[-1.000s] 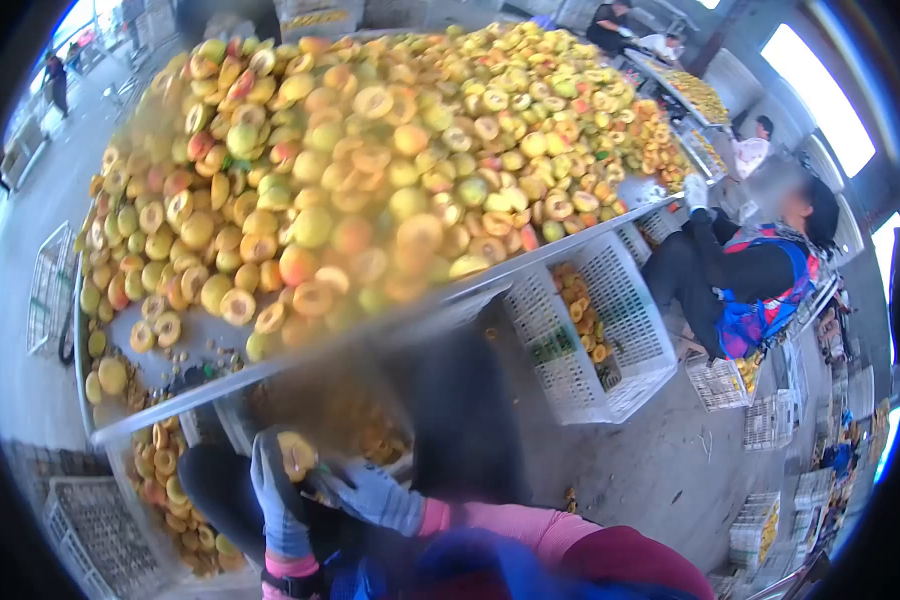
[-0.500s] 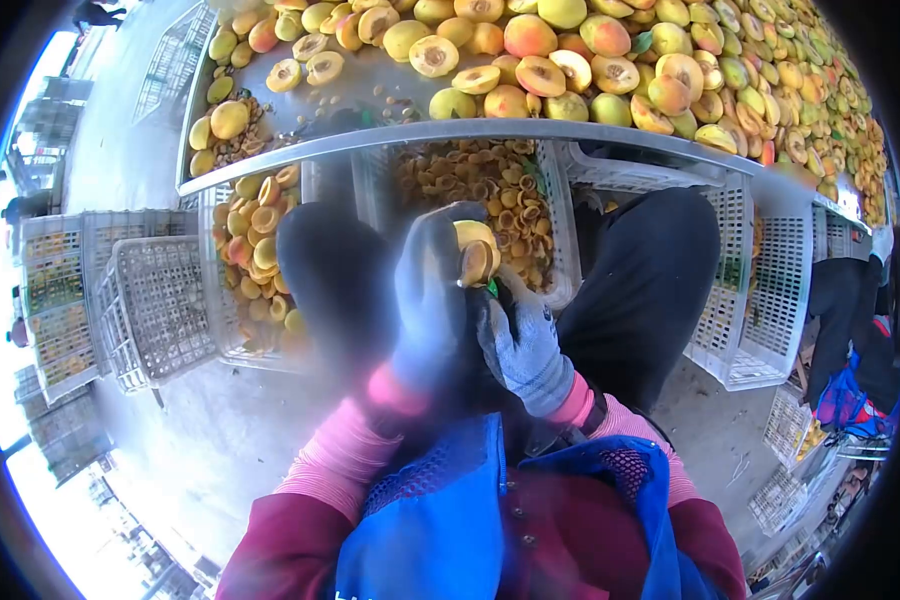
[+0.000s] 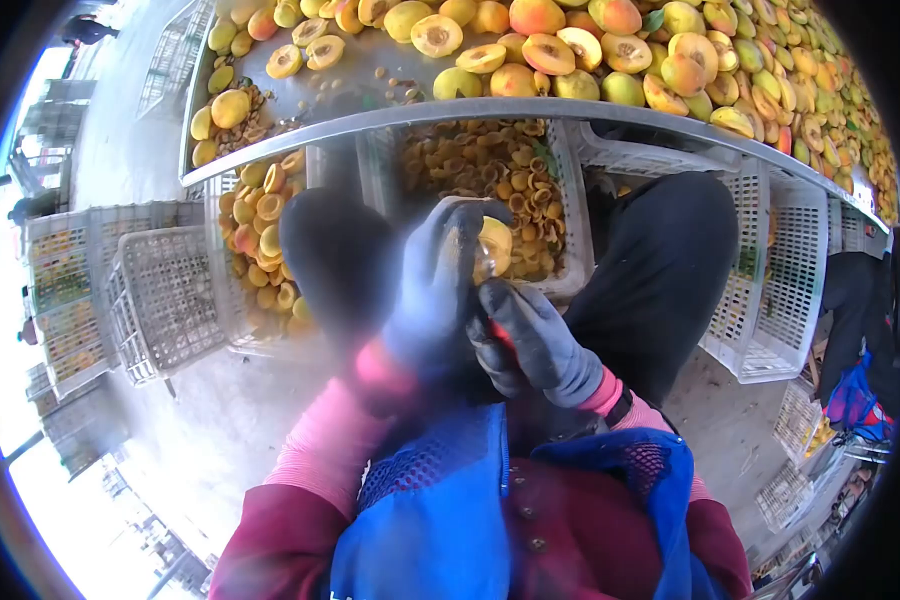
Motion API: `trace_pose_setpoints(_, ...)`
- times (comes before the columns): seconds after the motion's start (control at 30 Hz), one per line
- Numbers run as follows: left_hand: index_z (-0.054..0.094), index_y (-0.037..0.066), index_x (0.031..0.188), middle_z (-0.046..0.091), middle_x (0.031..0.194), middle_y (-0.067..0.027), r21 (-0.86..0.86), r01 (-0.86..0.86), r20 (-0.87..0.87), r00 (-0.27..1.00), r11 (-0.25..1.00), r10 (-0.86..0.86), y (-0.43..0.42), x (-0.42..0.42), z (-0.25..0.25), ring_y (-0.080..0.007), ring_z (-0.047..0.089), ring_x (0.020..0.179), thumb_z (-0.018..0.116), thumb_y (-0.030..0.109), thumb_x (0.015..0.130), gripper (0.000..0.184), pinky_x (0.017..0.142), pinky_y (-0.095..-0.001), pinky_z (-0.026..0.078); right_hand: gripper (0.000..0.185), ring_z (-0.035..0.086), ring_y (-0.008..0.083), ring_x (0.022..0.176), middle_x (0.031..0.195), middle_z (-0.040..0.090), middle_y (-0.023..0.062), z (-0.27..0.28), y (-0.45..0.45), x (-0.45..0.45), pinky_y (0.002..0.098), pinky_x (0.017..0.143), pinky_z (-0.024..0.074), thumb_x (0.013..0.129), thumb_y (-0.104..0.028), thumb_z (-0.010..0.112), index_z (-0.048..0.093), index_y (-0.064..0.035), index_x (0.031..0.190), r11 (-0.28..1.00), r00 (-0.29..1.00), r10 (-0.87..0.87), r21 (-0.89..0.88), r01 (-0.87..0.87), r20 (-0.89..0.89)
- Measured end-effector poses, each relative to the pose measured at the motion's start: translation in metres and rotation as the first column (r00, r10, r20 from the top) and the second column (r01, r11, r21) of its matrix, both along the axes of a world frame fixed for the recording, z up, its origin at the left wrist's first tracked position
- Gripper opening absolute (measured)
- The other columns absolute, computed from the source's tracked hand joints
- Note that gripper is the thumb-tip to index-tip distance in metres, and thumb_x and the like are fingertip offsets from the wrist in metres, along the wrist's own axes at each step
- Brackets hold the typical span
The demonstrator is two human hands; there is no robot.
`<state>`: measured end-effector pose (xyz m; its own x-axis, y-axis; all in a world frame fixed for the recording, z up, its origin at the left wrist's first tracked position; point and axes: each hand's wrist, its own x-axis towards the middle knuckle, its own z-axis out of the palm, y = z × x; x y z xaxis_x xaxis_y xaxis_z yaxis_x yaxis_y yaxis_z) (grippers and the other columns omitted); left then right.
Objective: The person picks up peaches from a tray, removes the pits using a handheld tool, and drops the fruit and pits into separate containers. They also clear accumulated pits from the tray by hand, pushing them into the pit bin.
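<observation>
My left hand [image 3: 435,270], in a grey-blue glove with dark fingers, is closed around a cut yellow peach [image 3: 494,246], its flesh side partly showing. Just below the fruit, my gloved right hand [image 3: 542,340] is closed on a small tool with a red handle [image 3: 504,336]; its working end is hidden by fingers and fruit. Both hands are held close together above my lap. Beneath them stands a crate [image 3: 570,220] of small, hollow brownish-yellow pieces.
A metal-rimmed table [image 3: 370,118] spans the front, heaped with whole and halved peaches [image 3: 625,55]. Peach halves [image 3: 266,235] fill a crate at left. A white crate [image 3: 170,290] stands farther left, and another [image 3: 780,280] at right, near a person's dark-clothed leg [image 3: 850,300].
The peach has shifted slightly right and turned, showing more yellow flesh. My right hand has rolled over and moved a little right, with the tool's red part now showing instead of green.
</observation>
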<state>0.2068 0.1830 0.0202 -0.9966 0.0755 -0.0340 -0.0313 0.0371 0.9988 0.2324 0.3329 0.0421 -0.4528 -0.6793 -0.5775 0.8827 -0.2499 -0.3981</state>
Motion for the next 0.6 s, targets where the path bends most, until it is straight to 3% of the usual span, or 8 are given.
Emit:
trace_pose_setpoints(0.1, 0.044, -0.006, 0.120, 0.057, 0.099, -0.0216, -0.244, 0.101, -0.283, 0.944, 0.965, -0.170, -0.007, -0.001, -0.014, -0.0297, 0.059, 0.077, 0.050, 0.003, 0.090, 0.032, 0.067, -0.0368, 0.050, 0.035, 0.040, 0.0107, 0.040, 0.062, 0.046, -0.0006, -0.044, -0.001, 0.004, 0.0247, 0.034, 0.0296, 0.096, -0.046, 0.041, 0.052, -0.0137, 0.090, 0.561, 0.902, 0.227, -0.806, 0.188, 0.368)
trace_pose_setpoints(0.23, 0.042, -0.004, 0.120, 0.058, 0.096, -0.0197, -0.308, -0.062, -0.332, 0.942, 0.949, -0.046, -0.007, 0.000, -0.007, -0.0298, 0.059, 0.078, 0.052, 0.010, 0.088, 0.036, 0.068, -0.0372, 0.050, 0.039, 0.037, 0.0077, 0.038, 0.055, 0.039, -0.0016, -0.038, -0.007, -0.002, 0.0225, 0.031, 0.0292, 0.096, -0.046, 0.042, 0.045, -0.0098, 0.082, 0.279, 0.900, 0.241, -0.915, 0.293, 0.362)
trace_pose_setpoints(0.3, 0.062, 0.004, 0.098, 0.062, 0.084, -0.0060, -0.001, -0.383, 0.207, 0.904, 0.924, 0.375, -0.011, -0.001, 0.001, -0.0154, 0.058, 0.080, 0.038, 0.034, 0.098, 0.038, 0.074, -0.0268, 0.047, 0.044, 0.040, 0.0053, 0.035, 0.054, 0.043, -0.0012, -0.042, -0.004, -0.006, 0.0197, 0.030, 0.0352, 0.096, -0.048, 0.038, 0.047, -0.0073, 0.082, 0.324, 0.883, 0.123, -0.860, 0.395, 0.452)
trace_pose_setpoints(0.33, 0.062, 0.004, 0.098, 0.063, 0.089, -0.0075, -0.053, -0.438, 0.188, 0.878, 0.897, 0.440, -0.027, -0.002, 0.011, -0.0172, 0.058, 0.080, 0.049, 0.025, 0.094, 0.025, 0.074, -0.0273, 0.047, 0.045, 0.038, 0.0060, 0.036, 0.056, 0.043, -0.0011, -0.051, -0.004, -0.007, 0.0213, 0.031, 0.0348, 0.097, -0.048, 0.037, 0.050, -0.0073, 0.084, 0.365, 0.853, 0.116, -0.821, 0.439, 0.508)
trace_pose_setpoints(0.4, 0.060, 0.003, 0.104, 0.062, 0.101, -0.0108, -0.627, -0.548, -0.493, 0.830, 0.554, 0.262, -0.074, 0.001, 0.016, -0.0235, 0.060, 0.087, 0.065, 0.005, 0.080, 0.025, 0.081, -0.0321, 0.047, 0.046, 0.035, 0.0074, 0.037, 0.058, 0.042, -0.0008, -0.079, -0.005, -0.007, 0.0238, 0.033, 0.0329, 0.097, -0.048, 0.037, 0.054, -0.0074, 0.086, 0.462, 0.817, 0.108, -0.756, 0.464, 0.567)
trace_pose_setpoints(0.47, 0.061, 0.001, 0.107, 0.062, 0.102, -0.0121, -0.260, -0.628, -0.210, 0.778, 0.733, 0.592, -0.138, 0.000, 0.024, -0.0248, 0.061, 0.091, 0.056, 0.021, 0.090, 0.027, 0.082, -0.0328, 0.048, 0.047, 0.032, 0.0086, 0.038, 0.060, 0.041, -0.0008, -0.103, -0.007, 0.000, 0.0256, 0.035, 0.0301, 0.096, -0.049, 0.037, 0.058, -0.0079, 0.087, 0.568, 0.802, 0.101, -0.696, 0.439, 0.588)
trace_pose_setpoints(0.53, 0.065, 0.007, 0.105, 0.060, 0.107, -0.0130, -0.937, -0.340, -0.259, 0.828, 0.078, 0.497, -0.195, -0.007, 0.026, -0.0302, 0.055, 0.102, 0.056, 0.037, 0.088, 0.036, 0.090, -0.0394, 0.043, 0.048, 0.028, 0.0092, 0.038, 0.058, 0.038, -0.0015, -0.095, -0.008, -0.011, 0.0262, 0.036, 0.0269, 0.095, -0.051, 0.039, 0.060, -0.0083, 0.087, 0.651, 0.783, 0.115, -0.642, 0.406, 0.612)
trace_pose_setpoints(0.6, 0.066, 0.012, 0.105, 0.058, 0.109, -0.0115, -0.975, -0.122, -0.194, 0.877, -0.187, 0.440, -0.209, -0.026, 0.026, -0.0331, 0.051, 0.105, 0.060, 0.044, 0.082, 0.040, 0.093, -0.0428, 0.040, 0.048, 0.025, 0.0090, 0.039, 0.054, 0.034, -0.0035, -0.092, -0.008, -0.017, 0.0253, 0.037, 0.0237, 0.094, -0.053, 0.041, 0.061, -0.0105, 0.086, 0.759, 0.782, 0.075, -0.544, 0.359, 0.619)
